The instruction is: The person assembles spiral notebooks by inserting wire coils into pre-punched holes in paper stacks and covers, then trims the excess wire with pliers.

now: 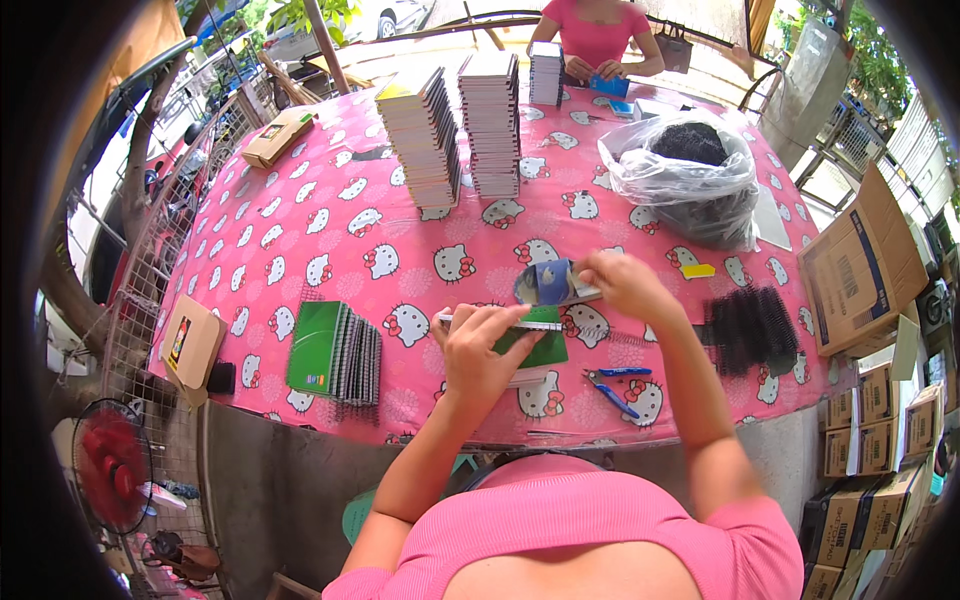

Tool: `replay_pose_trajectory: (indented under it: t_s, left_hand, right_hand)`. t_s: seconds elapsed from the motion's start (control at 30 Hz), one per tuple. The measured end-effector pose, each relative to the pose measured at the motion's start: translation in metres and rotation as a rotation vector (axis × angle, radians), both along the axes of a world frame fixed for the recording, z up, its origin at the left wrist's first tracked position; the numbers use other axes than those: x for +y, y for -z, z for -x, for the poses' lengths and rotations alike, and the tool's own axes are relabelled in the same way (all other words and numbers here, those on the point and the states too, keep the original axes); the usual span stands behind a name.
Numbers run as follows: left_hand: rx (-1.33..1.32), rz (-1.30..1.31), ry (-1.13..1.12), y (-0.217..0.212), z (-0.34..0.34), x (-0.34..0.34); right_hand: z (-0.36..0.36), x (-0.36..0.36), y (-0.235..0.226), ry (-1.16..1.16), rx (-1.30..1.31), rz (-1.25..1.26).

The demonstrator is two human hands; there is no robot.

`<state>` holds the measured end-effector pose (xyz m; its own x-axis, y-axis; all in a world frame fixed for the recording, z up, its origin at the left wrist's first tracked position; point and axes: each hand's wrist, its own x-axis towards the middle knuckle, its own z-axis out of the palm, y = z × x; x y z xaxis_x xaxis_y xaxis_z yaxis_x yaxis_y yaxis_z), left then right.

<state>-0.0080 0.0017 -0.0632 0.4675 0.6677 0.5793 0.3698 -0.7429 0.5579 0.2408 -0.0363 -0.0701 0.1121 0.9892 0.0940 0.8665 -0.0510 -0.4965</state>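
- Notebook (535, 345), green-covered, lies near the front edge of the surface (330, 230), just in front of the person
- Left hand (480, 350) rests on it, fingers closed round its white top edge
- Right hand (618, 280) pinches a blue-and-white cover (553, 283) raised just above the notebook
- Blue pliers (615, 385) lie just beside the notebook; black coils (750, 325) sit to the right
- Bound green notebooks (335, 352) are stacked to the left
- Judgement: a firm left hold and squared punched edges should help the cover seat evenly
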Motion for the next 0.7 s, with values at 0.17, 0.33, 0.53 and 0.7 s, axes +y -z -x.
replay_pose_trajectory:
  t_s: [0.17,0.33,0.53,0.7]
  left_hand:
    - [-0.089,-0.121,-0.001,-0.001,-0.002,0.006]
    - [-0.101,-0.050,0.042,0.009,-0.003,0.008]
    - [-0.094,0.061,0.043,0.000,-0.003,0.009]
    - [-0.076,0.092,0.045,-0.005,-0.010,0.012]
  right_hand:
    - [-0.034,0.019,0.108,0.086,-0.220,-0.104]
    - [-0.025,-0.002,0.038,-0.114,0.547,-0.387]
    - [-0.026,-0.012,-0.002,-0.042,0.739,-0.114]
    - [-0.023,0.002,-0.007,-0.014,0.183,-0.075]
